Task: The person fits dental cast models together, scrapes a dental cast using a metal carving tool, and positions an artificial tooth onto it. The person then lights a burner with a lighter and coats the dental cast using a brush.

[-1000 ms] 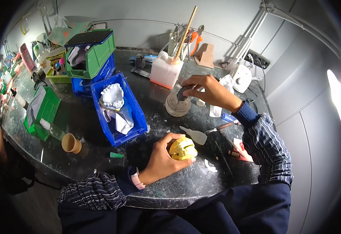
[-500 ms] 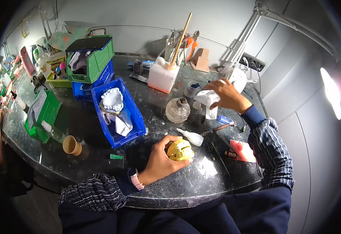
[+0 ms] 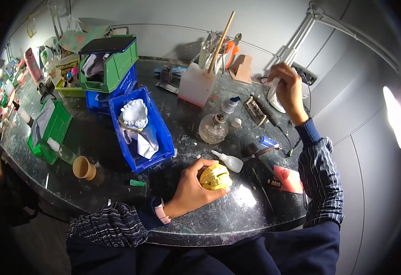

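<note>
My left hand (image 3: 192, 190) is wrapped round a yellow dental model (image 3: 215, 177), above the table near its front edge. My right hand (image 3: 288, 87) is raised at the back right with its fingers curled. A white tissue (image 3: 274, 90) shows just under those fingers; its lower end merges with white things behind. Close to the model lies a white squeeze bottle (image 3: 230, 162) with a thin nozzle. To its right are a dark-bladed tool (image 3: 261, 151) and a thin metal instrument (image 3: 261, 189). Pink wax (image 3: 289, 179) lies at the right beside a short row of small teeth (image 3: 274, 183).
A blue bin (image 3: 166, 137) holds a white dental cast (image 3: 134, 113). A glass burner (image 3: 212, 129) and a pinkish-white container (image 3: 196, 87) stand mid-table. Handpiece (image 3: 270, 112), lamp arm (image 3: 301, 34), beige cup (image 3: 84, 168), green bin (image 3: 56, 130) and green cap (image 3: 137, 183) surround them.
My right hand has moved up and right with the white tissue, uncovering the handpiece and a small case. My left hand still holds the yellow model. The view has shifted slightly.
</note>
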{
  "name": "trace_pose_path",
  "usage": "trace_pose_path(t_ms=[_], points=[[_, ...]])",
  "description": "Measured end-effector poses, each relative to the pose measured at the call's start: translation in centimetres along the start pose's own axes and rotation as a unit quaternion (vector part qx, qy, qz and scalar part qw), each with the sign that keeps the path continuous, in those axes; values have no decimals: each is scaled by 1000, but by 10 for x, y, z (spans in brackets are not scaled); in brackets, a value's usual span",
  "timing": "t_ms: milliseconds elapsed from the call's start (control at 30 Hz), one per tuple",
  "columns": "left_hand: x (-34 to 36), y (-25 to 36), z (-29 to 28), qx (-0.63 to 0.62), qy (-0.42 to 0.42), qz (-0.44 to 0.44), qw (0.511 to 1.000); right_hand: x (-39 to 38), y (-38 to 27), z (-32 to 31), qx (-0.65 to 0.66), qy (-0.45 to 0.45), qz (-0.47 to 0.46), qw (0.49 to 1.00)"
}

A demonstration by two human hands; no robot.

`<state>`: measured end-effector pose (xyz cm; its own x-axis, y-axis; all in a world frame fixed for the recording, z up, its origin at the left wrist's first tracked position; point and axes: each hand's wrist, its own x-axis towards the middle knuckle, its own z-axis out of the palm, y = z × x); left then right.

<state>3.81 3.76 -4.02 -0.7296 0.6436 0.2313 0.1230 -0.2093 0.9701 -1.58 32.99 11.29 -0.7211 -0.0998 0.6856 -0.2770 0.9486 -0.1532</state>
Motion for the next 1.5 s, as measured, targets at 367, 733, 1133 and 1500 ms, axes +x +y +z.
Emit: trace_pose_path(t_ms=[367,733,1133,1500], points=[[1,7,-3,40,17,-1,999,53,-103,126,142,-287,-140,937],[-6,5,-2,43,34,-12,998,80,-157,147,33,-413,-156,897],[-3,2,-1,63,25,23,997,31,-189,132,187,-414,-53,889],[0,8,9,36,-9,33,999,55,-117,52,127,-184,-333,916]])
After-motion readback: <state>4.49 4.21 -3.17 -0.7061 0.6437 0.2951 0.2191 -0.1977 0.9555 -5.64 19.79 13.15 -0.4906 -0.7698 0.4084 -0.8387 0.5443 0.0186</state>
